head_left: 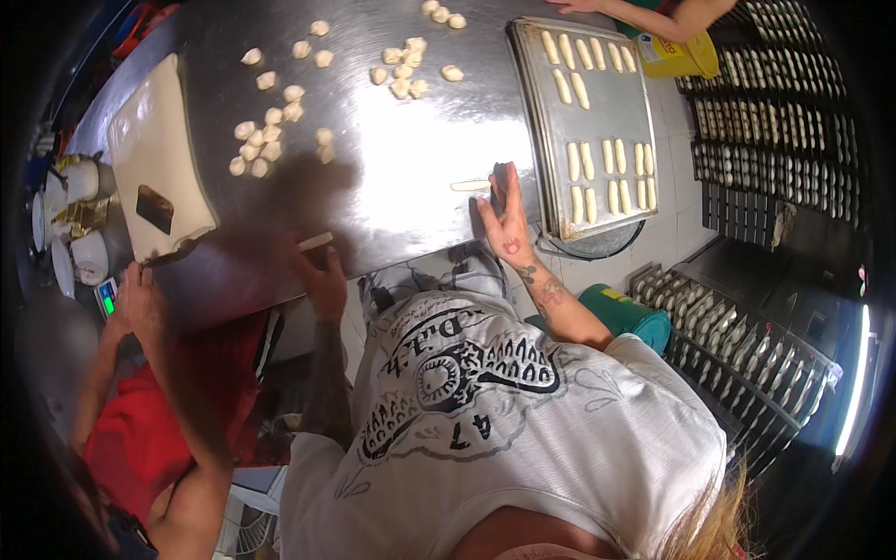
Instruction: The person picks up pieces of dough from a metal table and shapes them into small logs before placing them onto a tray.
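Observation:
My left hand [324, 277] is at the table's near edge, thumb and fingers closing round the end of a short pale dough stick [315, 242]. Further right, my right hand [505, 219] is over the steel table [420, 219] with its fingers stretched out. A thin dough roll [469, 186] lies on the metal by those fingers, its right end close to the thumb and index finger. Beyond both hands, several small dough balls [271, 133] are scattered and heaped, with another cluster [403, 73] further back.
Right of the table edge, a metal tray [607, 123] carries rows of dough sticks. At left, a co-worker's hands [142, 301] are near a large dough slab [154, 140] with a dark scraper [155, 209]. Another person's arm [653, 21] is above a yellow bucket [677, 58]. Filled racks [761, 103] stand right.

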### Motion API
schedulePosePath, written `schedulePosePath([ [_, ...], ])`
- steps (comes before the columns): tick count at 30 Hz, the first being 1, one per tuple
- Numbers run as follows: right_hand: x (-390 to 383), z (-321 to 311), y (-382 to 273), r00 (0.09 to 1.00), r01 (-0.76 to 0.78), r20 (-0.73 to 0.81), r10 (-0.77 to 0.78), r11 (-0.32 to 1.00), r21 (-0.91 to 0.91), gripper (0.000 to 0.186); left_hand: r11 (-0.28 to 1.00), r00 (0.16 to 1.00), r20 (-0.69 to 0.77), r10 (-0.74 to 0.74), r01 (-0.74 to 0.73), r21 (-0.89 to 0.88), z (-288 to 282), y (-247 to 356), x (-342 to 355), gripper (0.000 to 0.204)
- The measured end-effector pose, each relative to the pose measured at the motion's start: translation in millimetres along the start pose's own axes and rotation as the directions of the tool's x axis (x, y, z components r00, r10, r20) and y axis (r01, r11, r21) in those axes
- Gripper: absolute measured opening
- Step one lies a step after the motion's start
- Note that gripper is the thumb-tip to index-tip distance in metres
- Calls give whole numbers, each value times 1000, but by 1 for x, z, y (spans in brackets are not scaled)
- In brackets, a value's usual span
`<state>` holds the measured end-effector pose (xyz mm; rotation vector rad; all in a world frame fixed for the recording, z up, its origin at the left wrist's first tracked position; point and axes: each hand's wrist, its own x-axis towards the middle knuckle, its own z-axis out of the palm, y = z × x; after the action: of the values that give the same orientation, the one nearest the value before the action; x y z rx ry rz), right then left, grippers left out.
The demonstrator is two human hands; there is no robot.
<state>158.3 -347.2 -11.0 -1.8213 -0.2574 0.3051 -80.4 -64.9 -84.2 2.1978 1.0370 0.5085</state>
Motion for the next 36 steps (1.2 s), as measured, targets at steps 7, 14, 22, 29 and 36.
schedulePosePath([
  [7,63,-23,37,820,446,547,-167,786,-429,31,910,950,312,22,-148,387,-37,63,46,30],
  [14,125,-147,-5,962,271,20,-271,947,-174,34,939,957,261,-127,201,-278,73,185,7,34],
  [22,164,-206,-9,994,65,-39,-104,825,-561,43,945,891,454,-1,150,-292,183,417,43,38],
  [29,173,-203,-2,998,25,63,23,742,-670,44,996,867,491,85,-90,-13,247,426,68,42],
  [36,137,-186,-28,970,172,-60,-235,842,-511,31,775,891,453,35,262,-576,207,349,19,21],
])
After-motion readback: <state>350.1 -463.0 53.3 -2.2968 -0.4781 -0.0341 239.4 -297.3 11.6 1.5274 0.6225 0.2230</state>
